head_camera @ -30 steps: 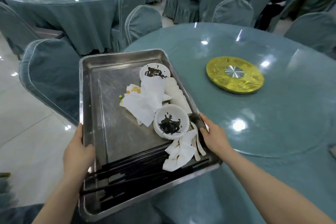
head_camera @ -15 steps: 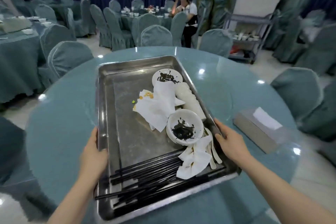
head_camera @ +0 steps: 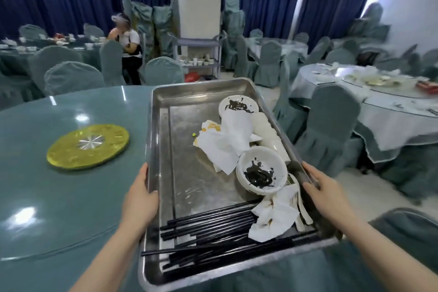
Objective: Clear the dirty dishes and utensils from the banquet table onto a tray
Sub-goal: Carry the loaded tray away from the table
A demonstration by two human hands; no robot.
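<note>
The left hand [head_camera: 139, 199] and right hand [head_camera: 328, 199] grip the long edges of the steel tray [head_camera: 163, 149]. Black chopsticks [head_camera: 213, 225] lie along its near edge, beside dirty bowls [head_camera: 260, 173] and napkins [head_camera: 225, 142]. A covered chair [head_camera: 329, 130] stands just right of it.

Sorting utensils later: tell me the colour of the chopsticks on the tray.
Black chopsticks, clearest in the head view.

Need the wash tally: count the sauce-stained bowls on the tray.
2: one bowl at the tray's far right corner, one bowl near the right hand. Napkins may hide more.
</note>
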